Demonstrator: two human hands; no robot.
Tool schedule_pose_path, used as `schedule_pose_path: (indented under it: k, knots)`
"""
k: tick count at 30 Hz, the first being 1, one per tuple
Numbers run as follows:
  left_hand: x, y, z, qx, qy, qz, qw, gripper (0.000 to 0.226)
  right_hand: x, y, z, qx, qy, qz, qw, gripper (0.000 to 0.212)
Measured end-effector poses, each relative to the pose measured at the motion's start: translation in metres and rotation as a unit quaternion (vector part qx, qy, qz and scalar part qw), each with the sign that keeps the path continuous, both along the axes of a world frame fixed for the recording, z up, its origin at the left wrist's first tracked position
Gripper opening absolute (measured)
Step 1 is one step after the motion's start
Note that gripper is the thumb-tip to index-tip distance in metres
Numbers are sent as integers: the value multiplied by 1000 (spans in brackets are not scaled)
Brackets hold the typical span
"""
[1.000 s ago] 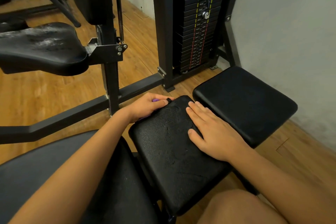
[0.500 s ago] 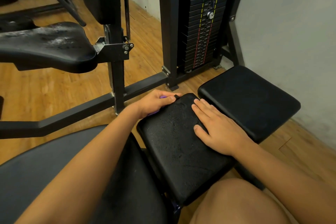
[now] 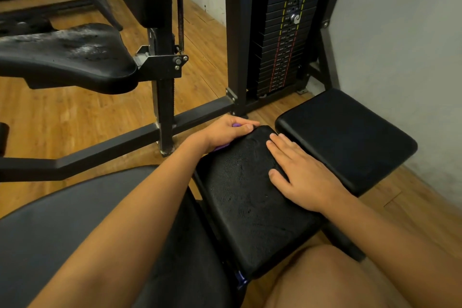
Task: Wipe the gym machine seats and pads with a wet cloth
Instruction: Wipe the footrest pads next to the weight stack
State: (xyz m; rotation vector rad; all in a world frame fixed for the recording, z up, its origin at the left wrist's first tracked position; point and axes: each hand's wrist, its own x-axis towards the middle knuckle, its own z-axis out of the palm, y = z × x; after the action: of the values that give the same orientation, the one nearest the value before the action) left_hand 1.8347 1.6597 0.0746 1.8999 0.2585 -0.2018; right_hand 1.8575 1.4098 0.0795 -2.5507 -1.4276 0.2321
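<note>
Two bare hands work at one black pad, the nearer of two rectangular pads that sit side by side. The left hand curls over the pad's far left corner, closed around a purple cloth. Only two small bits of that cloth show, one between the fingers and one under the heel of the hand; the rest is hidden in the grip and against the pad's edge. The right hand lies flat and open on the pad's right half, palm down, fingers together and pointing away from the person, holding nothing.

The second pad lies just to the right, close to the grey wall, with a narrow gap between the two pads. Its surface looks smooth, while the nearer pad shows a mottled, pebbled sheen across its middle.

One large seat fills the lower left, under the left forearm. Another seat, worn and scuffed pale on top, stands to the upper left on a steel post. One weight stack rises behind the pads within a black frame. A bare knee shows at the bottom right, above the wooden floor.
</note>
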Motion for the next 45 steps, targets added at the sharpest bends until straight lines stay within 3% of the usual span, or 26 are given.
schedule_pose_path:
  k: [4, 10, 17, 25, 28, 32, 38, 42, 45]
  knots:
    - [-9, 2, -1, 9, -14, -2, 1000, 32, 2, -1, 1, -8, -2, -4, 1000, 67]
    - [-71, 52, 1, 7, 63, -49, 997, 33, 3, -6, 4, -16, 4, -9, 1000, 66]
    - [-113, 79, 44, 34, -9, 9, 999, 31, -8, -3, 8, -25, -12, 4, 1000, 59]
    - [-135, 114, 27, 139, 68, -56, 986, 28, -135, 95, 26, 61, 135, 92, 985, 57]
    - [-135, 118, 18, 103, 84, -70, 989, 30, -183, 118, 9, 48, 133, 79, 987, 61]
    - [-133, 128, 13, 36, 103, -85, 990, 28, -204, 126, -10, 36, 20, 63, 997, 66]
    - [-132, 138, 2, -8, 138, -106, 985, 26, -206, 130, -11, 25, 22, 69, 997, 66]
    - [-156, 165, 4, -16, 195, -48, 979, 19, -206, 129, -10, 31, 23, 65, 997, 66]
    - [-181, 184, 8, -81, 224, -27, 971, 27, -208, 132, -10, 34, 21, 67, 997, 66]
